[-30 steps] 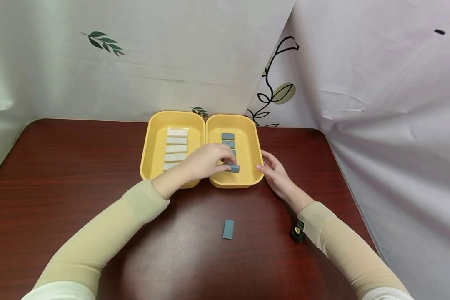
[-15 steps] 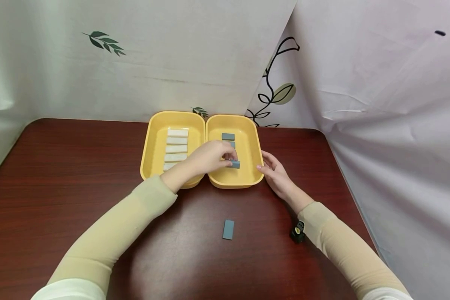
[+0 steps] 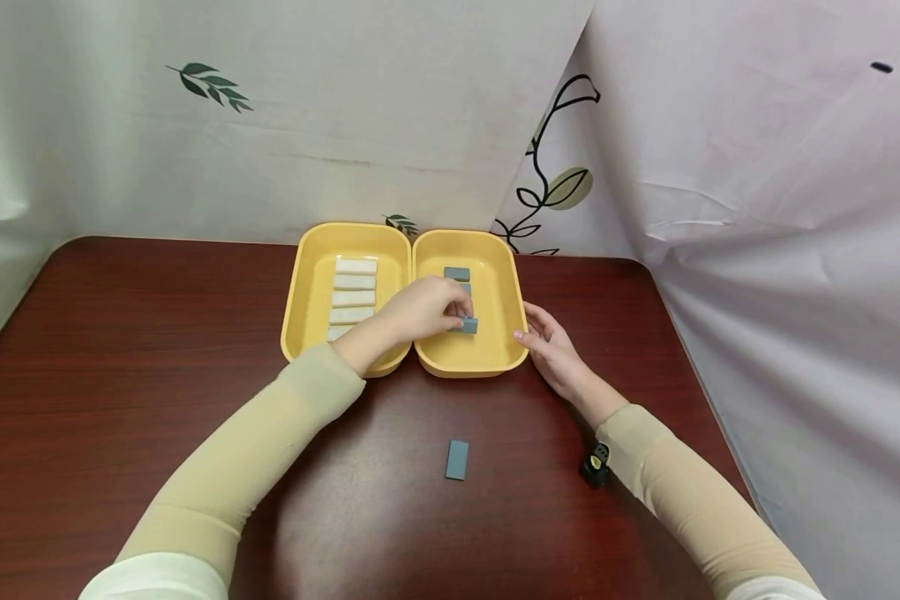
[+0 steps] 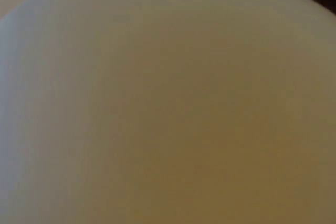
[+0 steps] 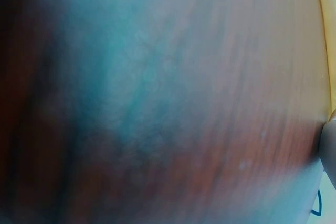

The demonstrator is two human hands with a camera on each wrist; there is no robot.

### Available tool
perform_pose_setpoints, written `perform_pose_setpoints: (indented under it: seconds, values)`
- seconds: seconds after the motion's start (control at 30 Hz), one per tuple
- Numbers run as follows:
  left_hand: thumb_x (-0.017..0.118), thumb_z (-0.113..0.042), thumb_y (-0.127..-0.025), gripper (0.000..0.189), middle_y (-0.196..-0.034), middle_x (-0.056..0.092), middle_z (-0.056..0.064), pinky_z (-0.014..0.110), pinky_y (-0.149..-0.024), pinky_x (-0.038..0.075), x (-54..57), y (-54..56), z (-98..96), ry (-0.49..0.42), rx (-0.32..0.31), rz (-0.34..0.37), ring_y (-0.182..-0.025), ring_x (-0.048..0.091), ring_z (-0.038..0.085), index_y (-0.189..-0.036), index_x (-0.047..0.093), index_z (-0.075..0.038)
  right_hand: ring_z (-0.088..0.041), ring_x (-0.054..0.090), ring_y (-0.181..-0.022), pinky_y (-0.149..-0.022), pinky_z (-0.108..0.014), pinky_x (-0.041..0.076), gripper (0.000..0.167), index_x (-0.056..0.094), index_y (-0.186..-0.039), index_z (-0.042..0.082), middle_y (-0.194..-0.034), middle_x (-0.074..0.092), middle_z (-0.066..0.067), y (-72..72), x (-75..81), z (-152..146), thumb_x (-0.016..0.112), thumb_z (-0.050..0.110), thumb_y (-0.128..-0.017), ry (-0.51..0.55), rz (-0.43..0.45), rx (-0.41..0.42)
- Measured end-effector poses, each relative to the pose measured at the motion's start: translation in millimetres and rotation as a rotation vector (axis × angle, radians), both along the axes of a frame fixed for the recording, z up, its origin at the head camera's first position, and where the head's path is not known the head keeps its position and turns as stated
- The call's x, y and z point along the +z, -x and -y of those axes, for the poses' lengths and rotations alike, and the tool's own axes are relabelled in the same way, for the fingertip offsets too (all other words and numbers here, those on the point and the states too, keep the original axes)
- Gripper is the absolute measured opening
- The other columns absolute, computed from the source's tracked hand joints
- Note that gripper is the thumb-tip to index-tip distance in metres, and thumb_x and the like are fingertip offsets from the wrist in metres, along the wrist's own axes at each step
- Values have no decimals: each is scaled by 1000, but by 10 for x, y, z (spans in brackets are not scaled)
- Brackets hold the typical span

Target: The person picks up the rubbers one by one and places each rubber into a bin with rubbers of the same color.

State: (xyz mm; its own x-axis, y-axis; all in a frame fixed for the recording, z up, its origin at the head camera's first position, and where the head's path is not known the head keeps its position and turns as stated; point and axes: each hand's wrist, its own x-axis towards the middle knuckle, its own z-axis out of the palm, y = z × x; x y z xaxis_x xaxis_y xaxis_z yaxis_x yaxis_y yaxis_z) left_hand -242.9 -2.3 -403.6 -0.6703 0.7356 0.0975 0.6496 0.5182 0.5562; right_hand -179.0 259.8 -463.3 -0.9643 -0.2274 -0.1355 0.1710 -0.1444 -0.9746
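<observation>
In the head view, my left hand point(image 3: 426, 308) reaches over the right yellow tray point(image 3: 492, 287) and pinches a blue-grey rectangular block point(image 3: 469, 326) low inside it. Whether that block touches the tray floor I cannot tell. Beyond it lie other blue-grey blocks point(image 3: 457, 273), partly covered by the fingers. My right hand point(image 3: 558, 354) grips the tray's right side, thumb at the rim and fingers outside. Only blurred pale sleeve or cloth fills most of the left wrist view. A strip of yellow tray point(image 5: 328, 24) shows at the right wrist view's right edge.
Touching on the left is a second yellow tray point(image 3: 309, 287) with a column of several white blocks point(image 3: 353, 297). One more blue-grey block point(image 3: 457, 460) lies on the dark red table point(image 3: 157, 358) in front. A small black object point(image 3: 596, 464) sits by the right cuff.
My left hand has slid a little toward the back of the tray with the pinched block, closer to the other blue-grey blocks. The right hand keeps its place on the tray.
</observation>
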Motion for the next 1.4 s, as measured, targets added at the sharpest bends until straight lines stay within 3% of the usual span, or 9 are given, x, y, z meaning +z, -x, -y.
perform_pose_setpoints:
  seconds: [0.2, 0.43, 1.2, 1.4]
  values:
    - [81, -6, -93, 6, -98, 78, 6, 32, -88, 60, -28, 54, -41, 43, -7, 21, -91, 73, 19, -99, 79, -7, -5, 56, -129, -104, -16, 50, 66, 25, -163, -6, -147, 51, -2, 2, -2, 3, 49, -8, -101, 8, -1, -4]
    - [81, -6, -93, 6, -98, 79, 5, 33, -90, 59, -61, 83, -85, 87, 16, 47, -93, 74, 19, -98, 79, -8, -5, 56, -130, -104, -16, 50, 67, 25, -163, -5, -150, 48, -6, 1, -1, 1, 49, -8, -101, 8, 1, -2]
    - [77, -1, -92, 12, -99, 78, 3, 40, -91, 58, -104, 56, -170, 141, 137, 48, -95, 71, 20, -99, 81, -10, -4, 56, -129, -103, -15, 50, 65, 26, -163, -5, -148, 48, -4, 15, -32, -6, 49, -9, -102, 8, 10, -11]
    - [75, -2, -95, 14, -104, 79, 4, 38, -91, 59, -98, 40, -177, 173, 144, 23, -99, 72, 22, -102, 81, -11, -5, 56, -130, -104, -15, 50, 65, 26, -163, -6, -147, 50, -3, 13, -15, 1, 48, -9, -103, 5, 6, -6]
